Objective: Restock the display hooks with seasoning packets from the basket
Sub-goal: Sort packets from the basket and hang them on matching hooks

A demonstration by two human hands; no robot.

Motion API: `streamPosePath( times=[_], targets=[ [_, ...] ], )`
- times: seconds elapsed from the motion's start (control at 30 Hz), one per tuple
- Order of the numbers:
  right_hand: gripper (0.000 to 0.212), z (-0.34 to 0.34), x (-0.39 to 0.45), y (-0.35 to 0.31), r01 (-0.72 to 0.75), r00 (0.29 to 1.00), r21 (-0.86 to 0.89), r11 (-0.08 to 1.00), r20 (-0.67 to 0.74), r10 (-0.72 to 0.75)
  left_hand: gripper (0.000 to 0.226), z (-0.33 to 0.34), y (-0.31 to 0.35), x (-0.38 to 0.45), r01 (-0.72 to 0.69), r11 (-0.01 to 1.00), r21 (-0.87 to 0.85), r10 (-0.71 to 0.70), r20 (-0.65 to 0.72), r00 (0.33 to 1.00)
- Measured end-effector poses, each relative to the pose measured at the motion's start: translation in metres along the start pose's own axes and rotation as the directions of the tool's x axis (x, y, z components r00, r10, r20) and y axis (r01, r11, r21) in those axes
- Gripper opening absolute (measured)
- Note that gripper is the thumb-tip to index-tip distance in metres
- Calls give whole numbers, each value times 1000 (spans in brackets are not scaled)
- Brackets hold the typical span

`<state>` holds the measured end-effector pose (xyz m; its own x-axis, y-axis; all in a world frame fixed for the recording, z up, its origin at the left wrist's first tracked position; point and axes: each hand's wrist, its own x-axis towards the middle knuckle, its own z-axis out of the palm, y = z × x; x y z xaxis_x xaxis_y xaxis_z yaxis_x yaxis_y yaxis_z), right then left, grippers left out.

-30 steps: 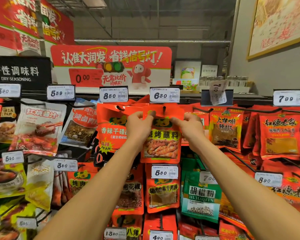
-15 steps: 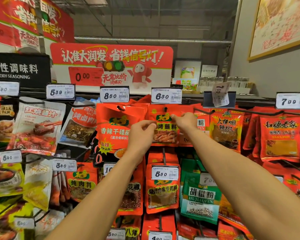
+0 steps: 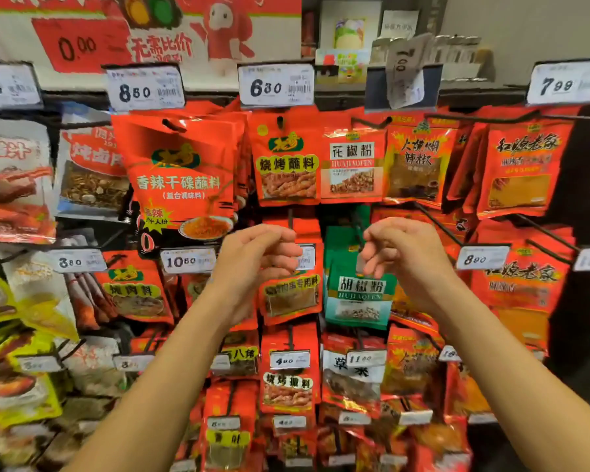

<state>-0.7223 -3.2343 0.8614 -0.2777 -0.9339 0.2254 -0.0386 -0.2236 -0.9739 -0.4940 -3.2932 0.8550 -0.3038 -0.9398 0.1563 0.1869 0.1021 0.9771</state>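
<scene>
**shelfwatcher:** Starting at the fingers: the left hand (image 3: 252,257) is hanging in front of the middle row with its fingers (image 3: 280,248) loosely curled, and nothing is sitting in them as far as the blur lets anyone tell. The right hand (image 3: 397,253) is doing the same, fingers (image 3: 375,258) half-curled just in front of the green pepper packet (image 3: 358,291), apart from it rather than pinching it. Both are looking empty.

**aisle_nine:** And the task's thing? The barbecue dip packet (image 3: 286,165) is hanging on its hook (image 3: 280,121) under the 6.80 tag (image 3: 276,86), well above both hands. The basket isn't showing anywhere in view.

**shelfwatcher:** Risk-wise, those knuckles are sitting close to the price tag (image 3: 306,258) and the packets on the middle hooks. Probably a careless sweep is going to knock a tag askew or tug a packet off.

**aisle_nine:** Also the top row is looking crowded, with the big red chili dip packet (image 3: 181,172) bulging beside it. Jamming more on could be pushing the front ones off the hook tip.
</scene>
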Motion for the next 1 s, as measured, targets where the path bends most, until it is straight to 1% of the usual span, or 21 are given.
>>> streamPosePath(
  times=[0.07,0.17,0.23,0.27,0.3,0.4,0.53,0.6,0.67,0.73,0.8,0.83,0.9,0.93,1.0],
  targets=[
    [14,-14,-21,26,-52,999,41,998,2,52,34,0,-30,-14,63,998,-20,-63,7,998],
    [14,-39,-55,84,-180,983,54,982,-18,182,30,2,-86,-33,199,980,-15,-199,-50,979],
    [27,-56,-80,133,-281,958,48,959,-44,283,26,5,-129,-51,311,950,-15,-311,-85,947],
    [33,-63,-93,158,-344,936,45,938,-61,346,27,7,-152,-60,366,930,-23,-366,-97,926],
    [35,-69,-107,183,-408,909,40,912,-77,410,28,8,-176,-71,422,906,-29,-423,-107,900],
    [26,-86,-147,256,-579,806,31,815,-129,577,28,14,-244,-102,591,805,-54,-592,-141,793],
    [24,-101,-197,349,-765,640,-57,642,-187,745,22,17,-338,-150,795,606,-35,-784,-197,589],
    [25,-105,-223,398,-829,557,-90,552,-222,800,21,14,-386,-177,862,506,-23,-833,-273,481],
    [25,-107,-248,451,-871,491,-107,480,-259,832,13,9,-437,-202,905,425,-29,-857,-334,392],
    [22,-108,-275,510,-902,432,-146,407,-271,860,7,3,-493,-224,941,338,-27,-884,-353,307],
    [22,-108,-306,574,-920,385,-194,341,-276,881,8,-7,-552,-247,965,260,-43,-905,-360,227],
    [23,-108,-322,606,-929,356,-212,304,-284,890,9,-13,-582,-257,971,233,-58,-912,-360,198],
    [24,-105,-350,671,-936,301,-275,221,-300,905,13,-24,-642,-275,981,192,-43,-911,-379,162],
    [24,-103,-364,702,-929,289,-320,187,-309,906,11,-31,-672,-284,986,167,-18,-908,-393,146],
    [21,-102,-387,759,-898,279,-420,131,-315,907,6,-45,-725,-299,993,110,48,-917,-381,120]
  ],
)
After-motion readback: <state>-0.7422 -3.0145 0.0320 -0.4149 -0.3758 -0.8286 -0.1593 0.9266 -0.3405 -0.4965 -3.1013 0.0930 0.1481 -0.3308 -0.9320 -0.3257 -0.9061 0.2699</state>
